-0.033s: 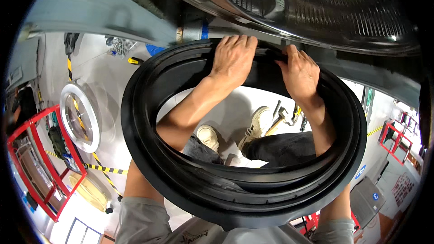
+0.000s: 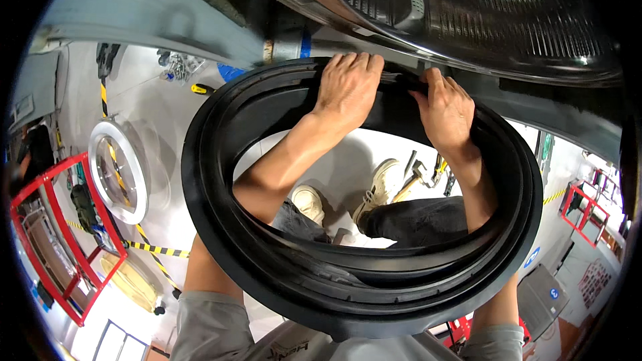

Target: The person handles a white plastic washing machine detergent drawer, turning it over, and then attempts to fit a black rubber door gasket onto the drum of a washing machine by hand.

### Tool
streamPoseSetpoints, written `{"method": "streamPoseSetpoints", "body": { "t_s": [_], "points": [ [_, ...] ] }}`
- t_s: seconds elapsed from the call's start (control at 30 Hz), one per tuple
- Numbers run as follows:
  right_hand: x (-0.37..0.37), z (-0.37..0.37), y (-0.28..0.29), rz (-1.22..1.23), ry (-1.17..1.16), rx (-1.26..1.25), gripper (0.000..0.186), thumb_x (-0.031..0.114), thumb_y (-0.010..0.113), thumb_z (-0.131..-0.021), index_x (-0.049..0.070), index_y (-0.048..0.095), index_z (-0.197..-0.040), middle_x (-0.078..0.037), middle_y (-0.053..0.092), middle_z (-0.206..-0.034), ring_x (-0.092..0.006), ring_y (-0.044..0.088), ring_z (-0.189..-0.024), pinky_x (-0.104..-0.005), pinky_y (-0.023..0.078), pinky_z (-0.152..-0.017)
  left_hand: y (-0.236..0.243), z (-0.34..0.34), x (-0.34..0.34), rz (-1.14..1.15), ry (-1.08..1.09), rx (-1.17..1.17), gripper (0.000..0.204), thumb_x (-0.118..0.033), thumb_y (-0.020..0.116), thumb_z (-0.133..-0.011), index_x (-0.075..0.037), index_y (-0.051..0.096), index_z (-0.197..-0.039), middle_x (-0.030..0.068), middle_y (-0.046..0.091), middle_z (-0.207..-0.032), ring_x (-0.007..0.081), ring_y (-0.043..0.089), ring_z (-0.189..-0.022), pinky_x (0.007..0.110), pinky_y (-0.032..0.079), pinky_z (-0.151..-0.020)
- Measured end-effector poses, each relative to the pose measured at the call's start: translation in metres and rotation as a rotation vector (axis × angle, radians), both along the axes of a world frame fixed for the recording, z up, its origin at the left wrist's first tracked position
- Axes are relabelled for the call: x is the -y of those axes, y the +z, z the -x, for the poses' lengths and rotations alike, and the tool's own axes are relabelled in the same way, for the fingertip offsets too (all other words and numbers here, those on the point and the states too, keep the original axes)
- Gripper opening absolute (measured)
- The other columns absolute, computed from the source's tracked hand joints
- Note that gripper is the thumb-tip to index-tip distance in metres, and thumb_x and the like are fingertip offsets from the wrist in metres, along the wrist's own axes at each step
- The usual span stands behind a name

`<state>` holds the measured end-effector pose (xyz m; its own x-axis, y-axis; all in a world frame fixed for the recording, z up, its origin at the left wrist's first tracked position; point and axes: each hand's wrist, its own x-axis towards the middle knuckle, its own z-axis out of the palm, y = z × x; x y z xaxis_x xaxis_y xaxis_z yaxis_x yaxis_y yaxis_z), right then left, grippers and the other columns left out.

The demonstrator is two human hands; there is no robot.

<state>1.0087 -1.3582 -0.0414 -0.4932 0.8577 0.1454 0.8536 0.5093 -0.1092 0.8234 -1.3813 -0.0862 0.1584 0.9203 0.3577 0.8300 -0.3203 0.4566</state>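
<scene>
A large black rubber gasket ring [image 2: 221, 227] hangs in front of me, and both my forearms pass through its opening. Its upper edge lies against the rim of a ribbed metal drum [image 2: 481, 13] overhead. My left hand [image 2: 348, 90] lies over the top of the ring with its fingers hooked over the edge by the drum's rim. A little to its right, my right hand [image 2: 447, 110] curls its fingers around the ring's inner lip. Through the ring I see my dark trousers and pale shoes [image 2: 381, 184].
On the white floor lie a hammer and hand tools [image 2: 414, 177] near my feet, a yellow-handled screwdriver [image 2: 200, 89] and a pile of screws [image 2: 177, 67]. A round white door ring [image 2: 119, 170] and a red frame cart [image 2: 60, 254] stand at the left.
</scene>
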Motion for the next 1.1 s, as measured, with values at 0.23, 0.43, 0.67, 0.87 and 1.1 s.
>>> {"method": "streamPoseSetpoints", "body": {
  "t_s": [0.23,0.43,0.67,0.87,1.1],
  "points": [
    [0.000,0.013,0.002,-0.010,0.031,0.018,0.028,0.011,0.074,-0.070,0.005,0.055,-0.090,-0.009,0.063,-0.077,-0.0270,0.064,-0.073,-0.0365,0.052,-0.065,0.003,0.012,0.008,0.000,0.028,-0.007,0.014,-0.001,0.057,-0.073,-0.002,0.054,-0.087,0.0134,0.059,-0.084,0.0283,0.058,-0.087,0.037,0.044,-0.079],
    [0.001,0.013,0.009,0.052,0.013,-0.040,0.031,0.007,0.073,-0.070,0.003,0.055,-0.094,-0.012,0.056,-0.100,-0.0311,0.060,-0.084,-0.0395,0.050,-0.070,0.003,0.008,0.006,0.075,0.025,0.021,0.021,-0.006,0.067,-0.074,-0.002,0.052,-0.088,0.0155,0.059,-0.087,0.0325,0.057,-0.085,0.040,0.043,-0.078],
    [-0.012,0.009,0.007,0.034,0.009,-0.048,0.032,0.007,0.074,-0.069,0.002,0.056,-0.095,-0.012,0.056,-0.097,-0.0317,0.060,-0.086,-0.0394,0.050,-0.072,0.006,0.005,-0.005,0.098,0.028,0.002,0.023,-0.008,0.068,-0.073,-0.001,0.053,-0.090,0.0158,0.060,-0.089,0.0320,0.057,-0.089,0.042,0.043,-0.080],
    [-0.015,0.026,0.010,0.148,0.126,0.184,0.039,0.015,0.065,-0.080,-0.004,0.054,-0.113,-0.022,0.062,-0.102,-0.0352,0.061,-0.095,-0.0418,0.049,-0.084,-0.005,0.016,0.001,0.135,0.113,0.042,0.013,-0.009,0.054,-0.077,-0.004,0.060,-0.087,0.0162,0.063,-0.084,0.0331,0.062,-0.085,0.044,0.048,-0.079],
    [-0.012,0.040,-0.016,0.253,0.075,0.302,0.035,0.019,0.058,-0.086,-0.001,0.057,-0.114,-0.021,0.061,-0.108,-0.0352,0.058,-0.104,-0.0432,0.046,-0.087,-0.021,0.030,0.032,-0.255,0.161,0.012,0.025,-0.011,0.063,-0.067,0.001,0.061,-0.088,0.0191,0.062,-0.083,0.0347,0.060,-0.086,0.042,0.048,-0.078]
  ]
}}
